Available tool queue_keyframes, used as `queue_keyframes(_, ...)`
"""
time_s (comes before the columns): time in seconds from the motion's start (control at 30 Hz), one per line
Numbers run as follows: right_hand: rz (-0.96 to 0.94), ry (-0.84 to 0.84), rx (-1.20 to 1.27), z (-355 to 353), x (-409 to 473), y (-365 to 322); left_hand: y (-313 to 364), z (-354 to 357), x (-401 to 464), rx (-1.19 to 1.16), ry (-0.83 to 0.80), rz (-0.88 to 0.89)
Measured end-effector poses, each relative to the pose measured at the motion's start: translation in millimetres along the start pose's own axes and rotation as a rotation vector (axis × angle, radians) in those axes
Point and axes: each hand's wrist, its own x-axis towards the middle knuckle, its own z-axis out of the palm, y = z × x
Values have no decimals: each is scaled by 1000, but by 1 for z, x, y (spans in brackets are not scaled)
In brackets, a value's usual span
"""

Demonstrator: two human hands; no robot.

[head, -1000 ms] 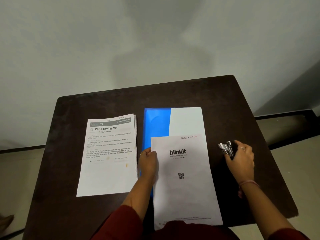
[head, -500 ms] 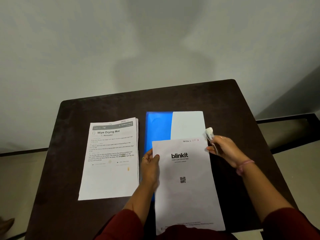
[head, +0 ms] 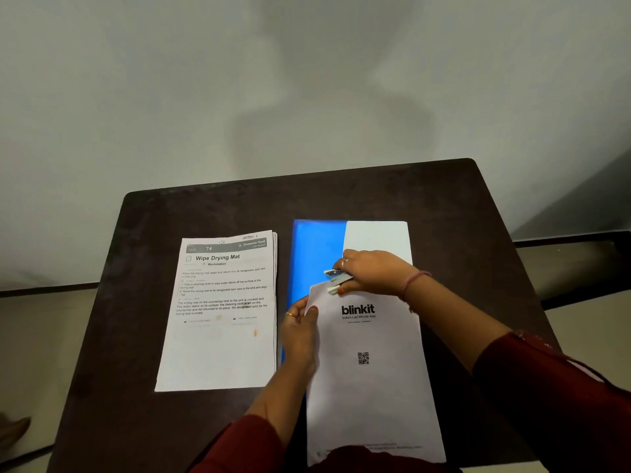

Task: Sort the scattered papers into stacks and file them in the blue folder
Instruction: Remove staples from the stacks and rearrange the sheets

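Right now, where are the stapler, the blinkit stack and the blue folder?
stapler (head: 338, 276): head view, its dark body.
blinkit stack (head: 372, 387): head view, top sheet below the QR code.
blue folder (head: 317, 247): head view, bare blue cover.

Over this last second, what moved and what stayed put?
The right hand, gripping a small stapler, swung from the table's right side leftward to the top left corner of the blinkit stack. The left hand kept holding that stack's left edge. The Wipe Drying Mat stack and blue folder stayed put.
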Motion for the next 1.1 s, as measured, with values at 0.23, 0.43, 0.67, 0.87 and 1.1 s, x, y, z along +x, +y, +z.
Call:
queue_keyframes(0.23,-97,-107,-189,-13,22,-5,-2,-1,1,2,-26,9)
queue_keyframes(0.43,-148,-136,-276,-15,43,-15,-4,-1,3,16,-31,4)
queue_keyframes(0.67,-167,-251,-317,-14,62,-23,-6,-1,4,-75,1,-49)
queue_keyframes(0.87,-217,-269,-346,-17,69,-29,-1,-5,4,50,-107,-31)
queue_keyframes(1.1,-244,-272,-360,-16,74,-32,0,-4,-1,159,-98,46)
